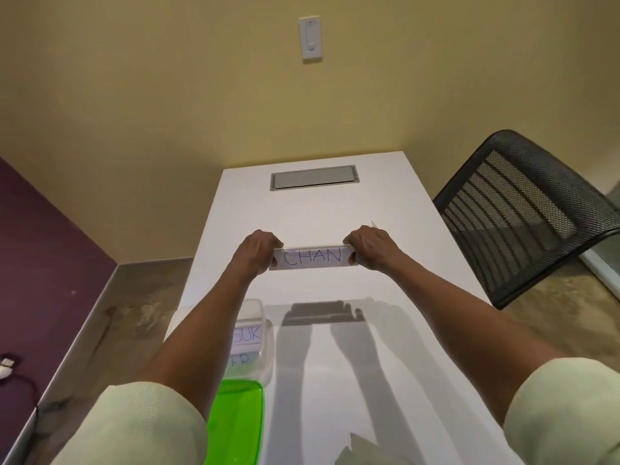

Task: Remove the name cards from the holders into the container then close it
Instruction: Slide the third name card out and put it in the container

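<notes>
I hold a clear acrylic card holder [313,246] up over the white table [335,209], with a white name card reading "CHAN" [312,258] inside it. My left hand [256,248] grips its left end and my right hand [370,246] grips its right end. Below my left forearm stands a clear plastic container [265,333] with cards inside, one showing "SUK" [248,335]. A bright green lid [238,421] lies on the table just in front of it, partly hidden by my left sleeve.
A grey cable hatch [313,177] is set into the table's far end. A black mesh chair [523,209] stands to the right of the table. A purple wall and a white plug with its cord [6,367] are on the left.
</notes>
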A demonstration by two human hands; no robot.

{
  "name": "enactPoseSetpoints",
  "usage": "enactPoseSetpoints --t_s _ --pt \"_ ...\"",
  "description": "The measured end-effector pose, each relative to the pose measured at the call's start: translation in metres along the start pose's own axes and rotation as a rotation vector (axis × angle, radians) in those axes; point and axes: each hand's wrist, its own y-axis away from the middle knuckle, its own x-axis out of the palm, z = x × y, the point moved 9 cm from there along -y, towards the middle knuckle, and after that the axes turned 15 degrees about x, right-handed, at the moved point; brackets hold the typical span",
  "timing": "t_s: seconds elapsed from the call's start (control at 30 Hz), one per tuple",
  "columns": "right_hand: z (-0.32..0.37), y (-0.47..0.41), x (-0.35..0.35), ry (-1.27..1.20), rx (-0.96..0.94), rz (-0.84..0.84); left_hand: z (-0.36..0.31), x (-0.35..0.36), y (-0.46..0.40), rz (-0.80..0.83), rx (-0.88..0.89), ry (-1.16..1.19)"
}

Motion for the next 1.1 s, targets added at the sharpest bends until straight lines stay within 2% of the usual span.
enactPoseSetpoints --t_s 0.57,0.7,1.1 --pt "0.094 0.026 0.006 0.02 -0.136 0.008 0.073 -0.003 0.085 -0.1 -0.19 0.158" --pt "0.122 0.028 0.013 0.029 -0.168 0.033 0.092 -0.001 0.105 -0.101 -0.225 0.196" --pt "0.197 0.036 0.039 0.025 -0.245 0.096 0.157 0.013 0.151 -0.024 -0.293 0.118"
